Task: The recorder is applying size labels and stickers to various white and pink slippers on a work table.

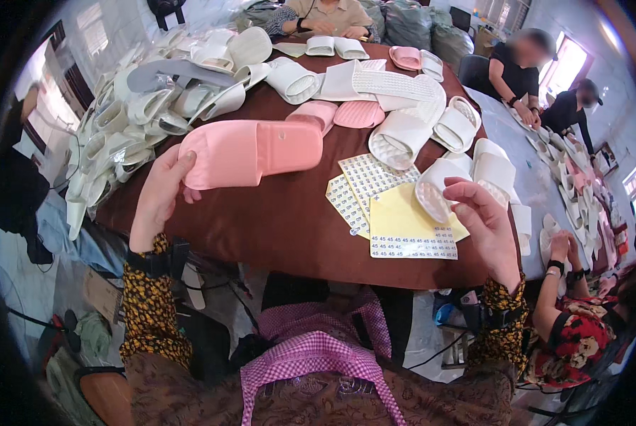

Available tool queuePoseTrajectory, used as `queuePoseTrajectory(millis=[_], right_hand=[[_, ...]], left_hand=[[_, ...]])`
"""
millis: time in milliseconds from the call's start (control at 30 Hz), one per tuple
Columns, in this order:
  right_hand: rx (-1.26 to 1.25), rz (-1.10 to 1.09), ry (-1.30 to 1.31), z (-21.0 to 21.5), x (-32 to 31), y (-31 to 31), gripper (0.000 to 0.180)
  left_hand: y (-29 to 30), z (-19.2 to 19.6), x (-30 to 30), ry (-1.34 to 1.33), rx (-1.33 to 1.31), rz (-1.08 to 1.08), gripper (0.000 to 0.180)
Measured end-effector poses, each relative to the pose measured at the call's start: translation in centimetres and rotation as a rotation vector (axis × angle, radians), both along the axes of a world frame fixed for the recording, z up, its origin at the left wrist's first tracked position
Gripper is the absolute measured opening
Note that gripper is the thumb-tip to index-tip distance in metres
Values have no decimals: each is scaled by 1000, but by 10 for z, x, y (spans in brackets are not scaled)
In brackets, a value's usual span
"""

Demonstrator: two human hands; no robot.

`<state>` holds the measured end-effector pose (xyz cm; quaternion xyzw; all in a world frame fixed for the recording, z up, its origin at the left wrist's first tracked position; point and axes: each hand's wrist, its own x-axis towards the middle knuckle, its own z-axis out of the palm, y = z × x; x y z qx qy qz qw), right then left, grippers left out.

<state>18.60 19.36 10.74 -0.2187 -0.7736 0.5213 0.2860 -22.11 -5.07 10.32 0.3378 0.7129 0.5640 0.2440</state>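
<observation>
My left hand (166, 186) grips a pink slide slipper (222, 153) by its toe end, thumb on top of the broad strap. The slipper is held up over the table, its heel pointing right. My right hand (485, 216) hovers at the right with fingers loosely bent and thumb and forefinger apart. Nothing shows between them; a small thing on a fingertip would be too small to tell. Just left of these fingers is a white slipper (433, 193). Beneath lies a yellow backing sheet (401, 213) with rows of small printed stickers, overlapping other sticker sheets (350, 206).
A brown-covered table (282, 227) lies before me. Bagged white slippers (129, 117) are heaped at the left; loose white slippers (396, 135) lie at the back and right. A person (325, 21) sits opposite, and others work along a second table (499, 92) at the right.
</observation>
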Motion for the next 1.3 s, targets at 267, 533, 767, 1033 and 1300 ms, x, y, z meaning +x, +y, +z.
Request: queuePoseTrajectory(millis=[267,533,767,1033,1300], right_hand=[[28,85,-63,0,-11,-10,25],[-130,261,-46,-13,-41,-29,36],[-293,304,-163,-20,-33,-41,40],[-467,129,-127,-16,10,-47,36],[-519,51,21,-30,22,-46,44]], left_hand=[[-7,-5,-27,-193,9,-84,35],[26,13,30,-217,11,-308,37],[74,-2,48,-251,-48,-542,35],[144,-57,-18,409,-310,-152,57],[166,-92,-20,698,-394,-133,60]])
